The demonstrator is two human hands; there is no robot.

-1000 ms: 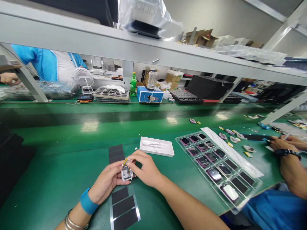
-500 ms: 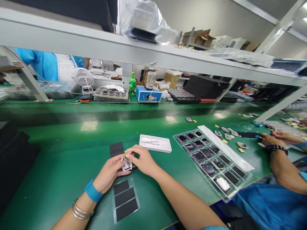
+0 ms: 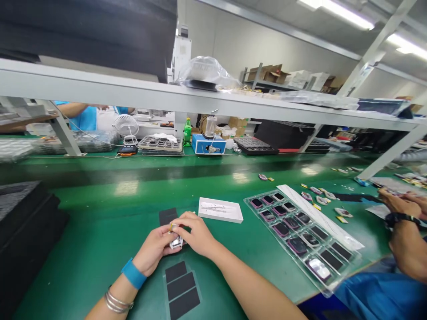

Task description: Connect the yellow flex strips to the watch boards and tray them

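My left hand (image 3: 157, 245) cradles a small white watch-like housing (image 3: 176, 243) with a shiny inside, thumb on its near side. Over its upper end, my right hand (image 3: 196, 232) pinches a small silver battery with a yellow edge (image 3: 172, 227); the fingers partly cover it. Whether battery and housing are joined is hidden. Just behind the hands lies a black sheet (image 3: 167, 216). Nearer to me is a clear sheet bearing black rectangles (image 3: 181, 285). A shallow white box (image 3: 235, 215) holding tweezers (image 3: 214, 207) sits right of the hands.
To the right lies a clear plastic tray (image 3: 271, 232) of dark watch-like pieces. Beyond it, a co-worker's hands (image 3: 396, 202) work near loose housings (image 3: 343, 212). Black foam blocks (image 3: 30, 240) stand at left. A shelf beam (image 3: 133, 96) spans above a blue device (image 3: 208, 145) and green bottle (image 3: 187, 132).
The view has tilted upward, so the bench sits lower in the picture. My right fingers have come down over the battery, covering more of it. Both hands stay around the housing.
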